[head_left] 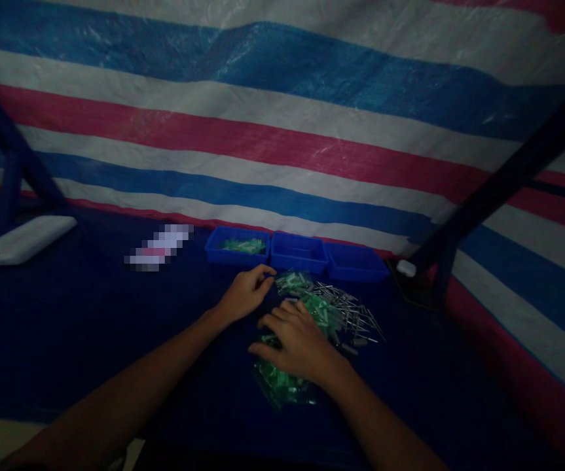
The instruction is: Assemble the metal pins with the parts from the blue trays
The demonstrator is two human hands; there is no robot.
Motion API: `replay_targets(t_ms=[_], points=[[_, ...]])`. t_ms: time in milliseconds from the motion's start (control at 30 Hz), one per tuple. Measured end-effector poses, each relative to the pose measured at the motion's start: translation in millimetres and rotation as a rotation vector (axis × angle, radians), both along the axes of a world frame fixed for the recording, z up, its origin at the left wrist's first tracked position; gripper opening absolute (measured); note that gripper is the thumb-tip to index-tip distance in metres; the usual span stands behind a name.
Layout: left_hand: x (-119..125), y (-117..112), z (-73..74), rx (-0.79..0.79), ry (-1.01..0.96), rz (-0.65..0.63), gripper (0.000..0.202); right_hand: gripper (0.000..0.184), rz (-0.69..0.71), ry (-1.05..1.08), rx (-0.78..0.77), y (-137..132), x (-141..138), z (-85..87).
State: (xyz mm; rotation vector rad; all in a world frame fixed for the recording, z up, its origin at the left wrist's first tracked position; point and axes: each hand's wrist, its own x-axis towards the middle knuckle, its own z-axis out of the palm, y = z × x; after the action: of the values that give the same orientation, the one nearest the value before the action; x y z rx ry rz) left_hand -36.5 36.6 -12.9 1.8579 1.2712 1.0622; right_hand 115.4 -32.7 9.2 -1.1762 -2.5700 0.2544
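My left hand (247,292) is at the left edge of a pile, its thumb and index finger apart near a clear bag of green pieces (292,281). Nothing shows between those fingers. Over the middle of the pile lies my right hand (296,341), palm down with fingers spread. It covers part of the small green packets (324,313), and I cannot see what is beneath the palm. More green packets (285,386) lie just below this hand. Thin metal rods (353,311) are heaped loosely at the pile's right side.
Behind the pile stand three blue trays; the left tray (213,252) holds green packets. A white power-bank-like block (27,239) lies far left, near a blurred-out item (157,248). At right, a small white case (406,267) sits by a slanted dark post (498,176). Striped sheeting (262,144) hangs behind.
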Motion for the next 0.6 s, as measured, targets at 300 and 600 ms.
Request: replay_targets(t_ms=[300,600], points=[[3,-7,-1.5,0.044,0.006,-0.041,0.027,0.039,-0.16,0.24,0.086,21,-1,-11.2],[18,-11,3.7,-0.15,-0.224,-0.193,0.056,0.041,-0.484,0.877,-0.148,56,11,-13.4]])
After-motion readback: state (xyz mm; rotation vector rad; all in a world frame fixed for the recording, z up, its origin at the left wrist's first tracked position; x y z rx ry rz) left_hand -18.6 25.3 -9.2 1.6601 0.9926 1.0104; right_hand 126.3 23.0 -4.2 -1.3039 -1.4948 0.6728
